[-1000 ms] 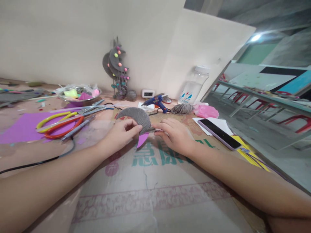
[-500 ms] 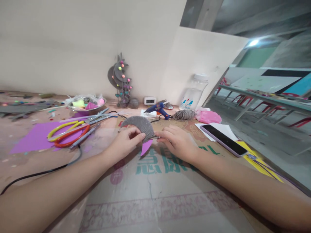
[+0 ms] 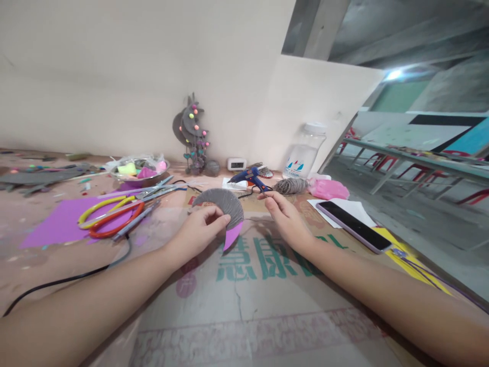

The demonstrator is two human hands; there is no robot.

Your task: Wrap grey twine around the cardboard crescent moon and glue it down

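Both bare forearms (image 3: 130,280) angle inward.
The left hand (image 3: 206,225) pinches, thumb over bent fingers; the right hand (image 3: 284,216) is apart from it, fingers bent, thumb close beneath.

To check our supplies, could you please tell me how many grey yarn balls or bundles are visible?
2: a small ball left of the clock and a larger bundle before the bottle. Others may be hidden.

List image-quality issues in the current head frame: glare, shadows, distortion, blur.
Head view: lamp blooms upper right; wide-angle stretch on left forearm and right forearm; soft shadow beneath the right one; clock digits too soft to read; background stools soft; windings on gray crescent still discernible, fine detail soft.
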